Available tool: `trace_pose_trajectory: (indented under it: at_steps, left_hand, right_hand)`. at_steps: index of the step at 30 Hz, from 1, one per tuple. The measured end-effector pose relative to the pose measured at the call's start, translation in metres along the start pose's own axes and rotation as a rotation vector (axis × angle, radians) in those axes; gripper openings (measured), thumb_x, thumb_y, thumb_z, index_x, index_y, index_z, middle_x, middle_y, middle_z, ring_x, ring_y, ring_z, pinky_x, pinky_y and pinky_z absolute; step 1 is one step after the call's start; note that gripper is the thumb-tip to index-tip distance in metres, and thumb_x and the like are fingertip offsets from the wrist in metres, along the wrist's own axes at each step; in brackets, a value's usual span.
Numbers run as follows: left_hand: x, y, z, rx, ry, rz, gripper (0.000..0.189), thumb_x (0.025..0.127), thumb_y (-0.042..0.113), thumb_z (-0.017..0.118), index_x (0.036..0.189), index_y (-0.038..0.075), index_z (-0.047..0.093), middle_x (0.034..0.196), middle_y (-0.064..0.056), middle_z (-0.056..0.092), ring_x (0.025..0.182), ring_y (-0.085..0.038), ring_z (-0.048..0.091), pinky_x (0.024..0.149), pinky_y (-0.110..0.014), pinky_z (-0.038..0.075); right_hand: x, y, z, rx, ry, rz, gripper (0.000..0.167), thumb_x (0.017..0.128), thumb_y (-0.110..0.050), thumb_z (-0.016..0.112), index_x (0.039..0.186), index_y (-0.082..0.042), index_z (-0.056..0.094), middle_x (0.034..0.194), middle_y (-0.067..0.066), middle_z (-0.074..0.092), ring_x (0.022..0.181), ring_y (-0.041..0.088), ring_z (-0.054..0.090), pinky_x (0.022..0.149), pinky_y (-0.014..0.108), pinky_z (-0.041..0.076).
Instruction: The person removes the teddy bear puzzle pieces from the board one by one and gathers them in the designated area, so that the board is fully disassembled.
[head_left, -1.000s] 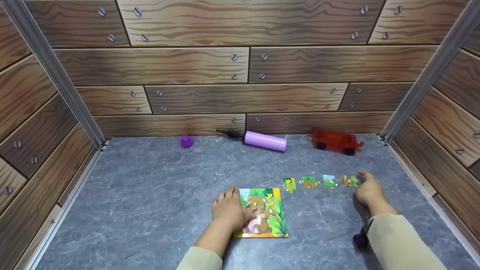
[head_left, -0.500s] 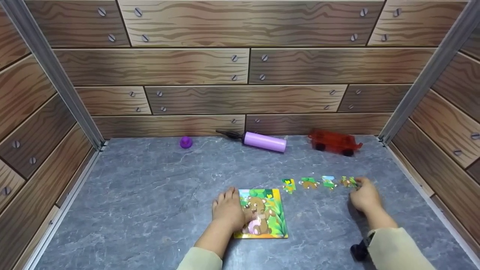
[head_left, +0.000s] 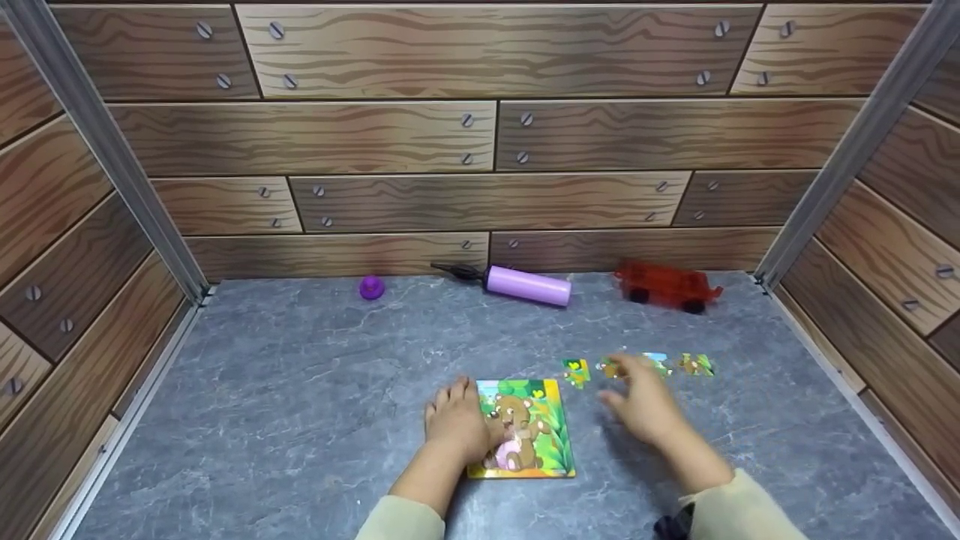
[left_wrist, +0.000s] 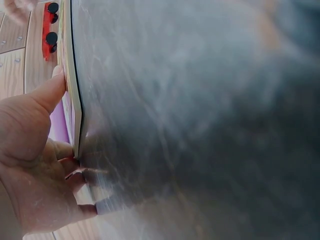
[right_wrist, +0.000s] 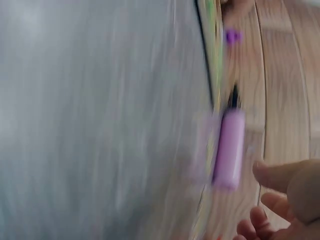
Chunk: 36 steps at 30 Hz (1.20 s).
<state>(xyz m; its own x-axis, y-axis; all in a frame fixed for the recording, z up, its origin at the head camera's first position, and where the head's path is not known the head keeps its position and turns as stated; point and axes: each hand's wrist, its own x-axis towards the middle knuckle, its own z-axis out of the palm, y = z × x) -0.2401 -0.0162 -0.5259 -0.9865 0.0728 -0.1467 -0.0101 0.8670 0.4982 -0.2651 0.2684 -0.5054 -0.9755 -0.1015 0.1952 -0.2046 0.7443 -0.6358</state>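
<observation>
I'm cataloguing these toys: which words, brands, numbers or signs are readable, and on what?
No text is readable in any view.
Bear board, partly under the left hand: only pictures show.
Purple pump: no lettering visible.
Red cart: too blurred to tell.
Puzzle pieces: too small to tell.

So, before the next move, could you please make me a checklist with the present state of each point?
1. Bear board steadied: ok, the left hand rests on its left side.
2. Right hand free: ok, holds nothing visible.
3. Loose pieces in plain view: not ok, the right hand partly covers the middle two.
4. Right fingers clear of those pieces: cannot tell.
5. Pump and red toy car out of the way: ok, both lie farther back.
</observation>
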Motion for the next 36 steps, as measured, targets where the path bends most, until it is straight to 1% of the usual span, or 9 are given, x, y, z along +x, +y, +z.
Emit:
trace_pose_trajectory:
  at_steps: [6,9,12,15,19,24,30,33,36]
  left_hand:
    - [0.000,0.001,-0.001,0.004,-0.003,0.003,0.104,0.088,0.055,0.082,0.161,-0.003,0.037,0.167,-0.019,0.035,0.152,-0.044,0.030,0.124,-0.064,0.021]
    - [0.000,0.000,0.000,0.012,-0.007,-0.001,0.107,0.086,0.057,0.083,0.162,-0.003,0.036,0.168,-0.018,0.034,0.153,-0.043,0.029,0.125,-0.063,0.021]
    - [0.002,-0.002,0.003,0.015,0.009,0.002,0.107,0.085,0.055,0.084,0.161,-0.004,0.037,0.167,-0.019,0.036,0.152,-0.044,0.031,0.124,-0.063,0.022]
    - [0.003,-0.003,0.006,0.025,0.020,0.007,0.107,0.085,0.056,0.083,0.161,-0.003,0.037,0.167,-0.018,0.037,0.152,-0.043,0.032,0.124,-0.063,0.022]
    - [0.003,-0.004,0.006,0.034,0.029,0.017,0.105,0.087,0.055,0.082,0.161,-0.004,0.038,0.167,-0.019,0.037,0.152,-0.043,0.032,0.124,-0.063,0.022]
    - [-0.001,-0.001,0.001,0.037,0.027,0.021,0.101,0.088,0.054,0.081,0.160,-0.003,0.040,0.166,-0.019,0.038,0.152,-0.044,0.032,0.124,-0.063,0.023]
    - [-0.004,0.000,-0.003,0.030,0.031,0.030,0.100,0.089,0.056,0.080,0.159,-0.003,0.041,0.166,-0.019,0.038,0.152,-0.044,0.033,0.123,-0.064,0.024]
    - [-0.004,-0.001,-0.003,0.039,0.024,0.029,0.101,0.089,0.059,0.079,0.160,-0.003,0.040,0.166,-0.019,0.038,0.152,-0.044,0.033,0.123,-0.064,0.024]
    - [-0.004,-0.002,-0.002,0.038,0.017,0.039,0.097,0.091,0.055,0.078,0.159,-0.003,0.041,0.166,-0.019,0.038,0.152,-0.044,0.032,0.123,-0.065,0.024]
  right_hand:
    - [-0.015,-0.038,0.027,0.024,-0.131,-0.061,0.065,0.084,-0.012,0.089,0.141,0.002,0.062,0.110,0.012,0.063,0.099,0.027,0.062,0.090,0.050,0.057]
    - [-0.020,-0.050,0.040,0.047,-0.198,-0.101,0.064,0.084,-0.015,0.089,0.140,0.004,0.062,0.104,0.009,0.062,0.093,0.023,0.061,0.085,0.047,0.057]
    - [-0.021,-0.057,0.052,0.049,-0.247,-0.139,0.060,0.087,-0.015,0.087,0.137,0.007,0.063,0.101,0.008,0.061,0.089,0.021,0.059,0.082,0.045,0.056]
    - [-0.021,-0.060,0.061,0.036,-0.283,-0.124,0.053,0.089,-0.014,0.085,0.133,0.007,0.066,0.097,0.005,0.060,0.087,0.019,0.057,0.080,0.043,0.054]
    - [-0.020,-0.062,0.068,0.032,-0.331,-0.068,0.048,0.089,-0.013,0.085,0.129,0.007,0.069,0.093,0.002,0.058,0.085,0.018,0.055,0.078,0.041,0.052]
    - [-0.019,-0.063,0.072,0.014,-0.336,-0.040,0.046,0.085,-0.012,0.089,0.124,0.004,0.072,0.093,0.002,0.059,0.086,0.018,0.056,0.078,0.042,0.052]
    - [-0.019,-0.065,0.074,0.016,-0.313,-0.030,0.044,0.082,-0.009,0.090,0.120,0.004,0.074,0.087,0.000,0.059,0.080,0.016,0.055,0.073,0.040,0.051]
    - [-0.020,-0.066,0.075,0.014,-0.306,-0.019,0.043,0.081,-0.008,0.091,0.119,0.003,0.074,0.087,0.000,0.060,0.081,0.016,0.056,0.074,0.041,0.052]
    - [-0.020,-0.067,0.075,0.004,-0.300,-0.003,0.043,0.080,-0.008,0.091,0.119,0.001,0.075,0.091,0.001,0.063,0.085,0.017,0.058,0.078,0.043,0.054]
